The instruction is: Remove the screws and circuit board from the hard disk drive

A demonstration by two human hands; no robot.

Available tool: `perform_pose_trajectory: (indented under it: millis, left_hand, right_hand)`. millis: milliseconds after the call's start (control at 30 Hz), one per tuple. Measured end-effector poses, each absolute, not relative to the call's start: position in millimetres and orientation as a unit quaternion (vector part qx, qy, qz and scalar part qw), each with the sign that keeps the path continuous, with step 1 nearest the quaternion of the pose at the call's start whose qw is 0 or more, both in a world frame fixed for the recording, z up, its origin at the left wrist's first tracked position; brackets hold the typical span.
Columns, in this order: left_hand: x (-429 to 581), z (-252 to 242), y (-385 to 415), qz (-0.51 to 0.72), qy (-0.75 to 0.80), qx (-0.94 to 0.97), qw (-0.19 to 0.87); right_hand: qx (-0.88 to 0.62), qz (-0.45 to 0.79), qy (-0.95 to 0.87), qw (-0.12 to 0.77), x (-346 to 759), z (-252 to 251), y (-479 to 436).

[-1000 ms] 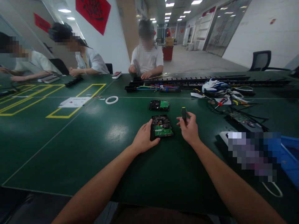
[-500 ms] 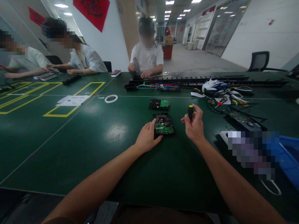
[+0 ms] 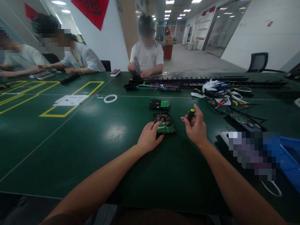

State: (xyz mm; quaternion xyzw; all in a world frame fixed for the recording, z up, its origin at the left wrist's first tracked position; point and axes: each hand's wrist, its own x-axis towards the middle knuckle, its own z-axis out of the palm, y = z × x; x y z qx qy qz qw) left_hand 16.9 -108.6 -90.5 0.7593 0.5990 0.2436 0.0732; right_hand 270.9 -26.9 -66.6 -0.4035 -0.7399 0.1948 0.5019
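A hard drive [image 3: 166, 123] lies circuit side up, its green board showing, on the green table [image 3: 98, 147] in front of me. My left hand [image 3: 149, 137] rests on its near left corner, fingers curled over the edge. My right hand [image 3: 195, 126] hovers just to the right of the drive, closed round a black screwdriver [image 3: 190, 114] with a yellow cap. Its tip is hidden by my fingers. A second hard drive [image 3: 159, 104] lies a little farther back.
Behind it are a long black rail with coloured wires [image 3: 164, 86], a roll of white tape [image 3: 110, 98], gloves and tools [image 3: 217, 89] at right, a blue bin [image 3: 289, 159] at far right. Three people sit along the far and left edges.
My right hand has lifted and tilted the screwdriver, moving slightly right. My left hand has slid further onto the drive's corner. The view has shifted a little leftward.
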Motion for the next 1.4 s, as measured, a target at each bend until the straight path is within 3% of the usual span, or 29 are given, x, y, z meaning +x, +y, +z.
perform_pose_trajectory:
  millis: [333, 700, 1033, 1400]
  left_hand:
    - [16.3, -93.1, -108.2, 0.212, 0.603, 0.766, 0.074]
    - [14.7, -93.7, -105.9, 0.214, 0.592, 0.774, 0.076]
    - [12.9, -94.9, -104.0, 0.205, 0.592, 0.775, 0.082]
    - [11.4, -96.3, -104.3, 0.207, 0.589, 0.776, 0.089]
  right_hand:
    - [-0.410, 0.078, -0.770, 0.483, 279.2, -64.6, -29.5]
    - [-0.407, 0.095, -0.732, 0.537, 274.0, -71.1, -30.4]
    - [-0.391, 0.119, -0.770, 0.490, 276.0, -72.4, -31.8]
    - [-0.387, 0.125, -0.739, 0.537, 268.1, -64.9, -41.1]
